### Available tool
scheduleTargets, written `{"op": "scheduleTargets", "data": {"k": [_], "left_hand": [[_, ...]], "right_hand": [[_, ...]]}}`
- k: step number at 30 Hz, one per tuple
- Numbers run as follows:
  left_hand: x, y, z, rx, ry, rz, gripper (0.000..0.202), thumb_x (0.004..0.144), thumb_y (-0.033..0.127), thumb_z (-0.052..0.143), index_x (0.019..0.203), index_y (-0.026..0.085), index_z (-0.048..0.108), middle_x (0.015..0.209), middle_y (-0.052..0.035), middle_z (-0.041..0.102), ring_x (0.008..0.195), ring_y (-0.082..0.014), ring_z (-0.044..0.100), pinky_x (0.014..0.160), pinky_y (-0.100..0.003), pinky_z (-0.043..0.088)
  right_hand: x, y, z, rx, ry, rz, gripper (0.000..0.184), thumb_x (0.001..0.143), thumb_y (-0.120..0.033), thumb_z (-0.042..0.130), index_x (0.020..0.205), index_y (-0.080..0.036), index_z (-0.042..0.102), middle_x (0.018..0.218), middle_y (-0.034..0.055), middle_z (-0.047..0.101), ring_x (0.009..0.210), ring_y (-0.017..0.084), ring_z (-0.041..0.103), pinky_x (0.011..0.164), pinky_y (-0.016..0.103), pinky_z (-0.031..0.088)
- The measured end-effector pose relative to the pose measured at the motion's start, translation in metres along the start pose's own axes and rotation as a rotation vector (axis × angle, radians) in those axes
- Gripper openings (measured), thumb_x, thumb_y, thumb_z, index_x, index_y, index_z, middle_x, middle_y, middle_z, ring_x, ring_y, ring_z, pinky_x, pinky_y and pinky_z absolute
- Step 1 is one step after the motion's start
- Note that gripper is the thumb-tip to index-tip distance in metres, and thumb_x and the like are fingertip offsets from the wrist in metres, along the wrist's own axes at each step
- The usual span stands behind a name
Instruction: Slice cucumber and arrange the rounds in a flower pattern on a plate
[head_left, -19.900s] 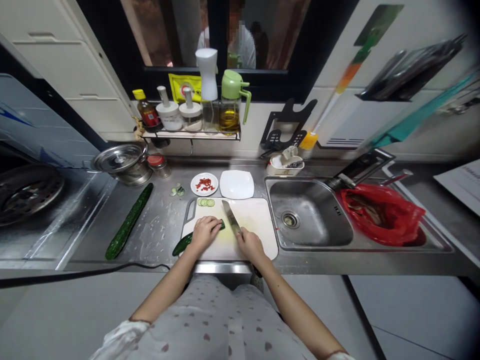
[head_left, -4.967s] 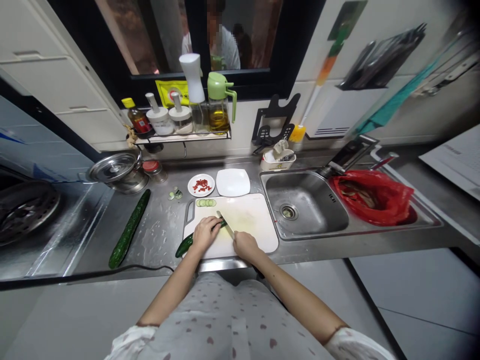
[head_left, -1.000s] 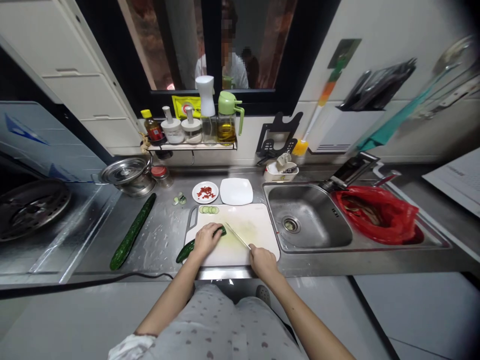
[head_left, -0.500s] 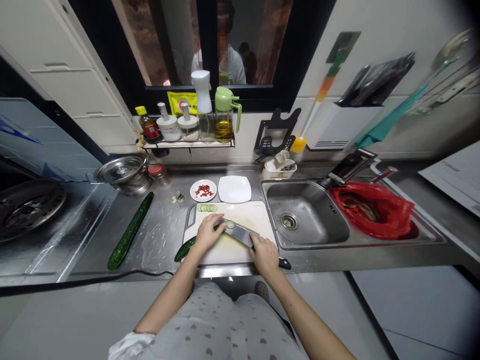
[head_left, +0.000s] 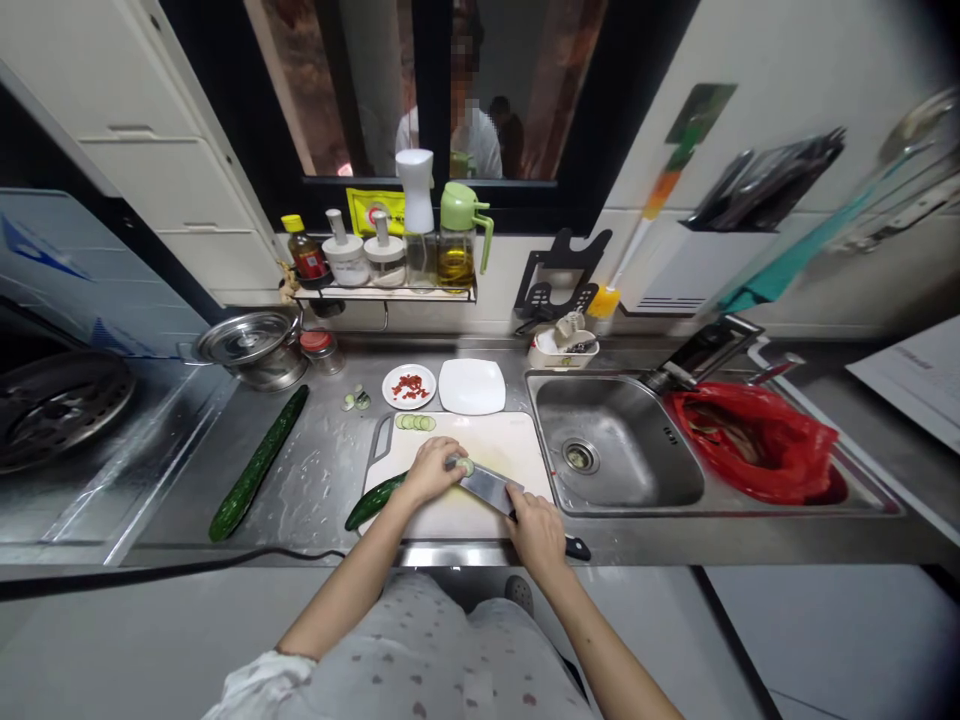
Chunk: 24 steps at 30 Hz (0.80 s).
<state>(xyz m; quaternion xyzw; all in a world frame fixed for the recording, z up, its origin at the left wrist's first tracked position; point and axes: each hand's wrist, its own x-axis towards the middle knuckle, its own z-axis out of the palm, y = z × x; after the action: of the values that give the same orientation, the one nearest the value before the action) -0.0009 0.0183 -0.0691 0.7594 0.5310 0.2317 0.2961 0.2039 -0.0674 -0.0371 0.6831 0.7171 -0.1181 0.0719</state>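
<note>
Steel counter [head_left: 322,500] under cutting board [head_left: 514,450], round plate [head_left: 388,388], square plate [head_left: 472,387], whole cucumber [head_left: 259,465], pot [head_left: 274,371], jar [head_left: 324,354].

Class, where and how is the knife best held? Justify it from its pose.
Probably wrap the black handle from the near right, where the right hand holds it: its end points that way, while the blade slants away toward the left hand.
</note>
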Motion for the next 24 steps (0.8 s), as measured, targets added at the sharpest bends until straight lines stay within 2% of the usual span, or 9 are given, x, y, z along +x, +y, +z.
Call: {"op": "scheduleTargets", "data": {"k": [3, 6, 8, 11, 14, 18, 24], "left_hand": [[0.005, 0.003, 0.002, -0.034, 0.018, -0.009, 0.015, 0.075, 0.02, 0.063, 0.088, 0.023, 0.07, 0.1, -0.0044, 0.068, 0.101, -0.0217, 0.059, 0.095, -0.036, 0.043], [0.011, 0.003, 0.002, -0.064, 0.093, -0.061, 0.01, 0.077, 0.018, 0.061, 0.083, 0.022, 0.068, 0.09, -0.0027, 0.069, 0.092, -0.0192, 0.061, 0.088, -0.033, 0.044], [0.016, 0.0, 0.0, -0.081, 0.163, -0.169, 0.01, 0.079, 0.019, 0.06, 0.084, 0.022, 0.067, 0.085, -0.0009, 0.07, 0.086, -0.0172, 0.062, 0.082, -0.03, 0.045], [0.027, -0.011, -0.004, -0.067, 0.252, -0.401, 0.01, 0.08, 0.022, 0.061, 0.087, 0.024, 0.068, 0.082, 0.0006, 0.071, 0.077, -0.0159, 0.063, 0.072, -0.027, 0.044], [0.04, -0.026, -0.008, 0.013, 0.304, -0.54, 0.012, 0.079, 0.022, 0.061, 0.088, 0.025, 0.068, 0.084, 0.0005, 0.072, 0.082, -0.0172, 0.063, 0.071, -0.028, 0.042], [0.054, -0.042, -0.007, 0.097, 0.309, -0.559, 0.016, 0.08, 0.02, 0.057, 0.091, 0.026, 0.068, 0.085, -0.0001, 0.073, 0.086, -0.0179, 0.063, 0.075, -0.028, 0.041], [0.062, -0.057, -0.003, 0.21, 0.263, -0.505, 0.02, 0.08, 0.019, 0.056, 0.095, 0.025, 0.067, 0.086, -0.0024, 0.072, 0.089, -0.0206, 0.062, 0.081, -0.031, 0.04]], "right_hand": [[0.001, 0.002, 0.004, 0.016, -0.009, 0.023, 0.049, 0.088, -0.026, 0.058, 0.135, -0.019, 0.05, 0.112, 0.0106, 0.066, 0.105, 0.024, 0.058, 0.089, 0.032, 0.035], [0.002, 0.004, 0.007, 0.028, -0.004, 0.054, 0.046, 0.089, -0.025, 0.056, 0.134, -0.019, 0.051, 0.113, 0.0097, 0.067, 0.106, 0.023, 0.059, 0.089, 0.03, 0.035], [0.003, 0.006, 0.009, 0.046, 0.005, 0.067, 0.045, 0.089, -0.024, 0.055, 0.133, -0.02, 0.052, 0.112, 0.0082, 0.068, 0.105, 0.022, 0.06, 0.089, 0.029, 0.036], [0.003, 0.011, 0.012, 0.077, 0.018, 0.084, 0.043, 0.088, -0.023, 0.054, 0.132, -0.02, 0.053, 0.112, 0.0074, 0.068, 0.104, 0.021, 0.061, 0.089, 0.028, 0.036], [0.004, 0.013, 0.012, 0.083, 0.024, 0.103, 0.044, 0.088, -0.024, 0.054, 0.132, -0.019, 0.054, 0.111, 0.0081, 0.069, 0.104, 0.021, 0.061, 0.089, 0.028, 0.037], [0.005, 0.013, 0.012, 0.09, 0.025, 0.108, 0.044, 0.089, -0.025, 0.054, 0.132, -0.019, 0.054, 0.112, 0.0074, 0.069, 0.103, 0.021, 0.062, 0.089, 0.028, 0.038], [0.007, 0.015, 0.016, 0.111, 0.044, 0.112, 0.042, 0.089, -0.026, 0.053, 0.131, -0.019, 0.055, 0.112, 0.0082, 0.069, 0.103, 0.021, 0.062, 0.09, 0.028, 0.038]]}}
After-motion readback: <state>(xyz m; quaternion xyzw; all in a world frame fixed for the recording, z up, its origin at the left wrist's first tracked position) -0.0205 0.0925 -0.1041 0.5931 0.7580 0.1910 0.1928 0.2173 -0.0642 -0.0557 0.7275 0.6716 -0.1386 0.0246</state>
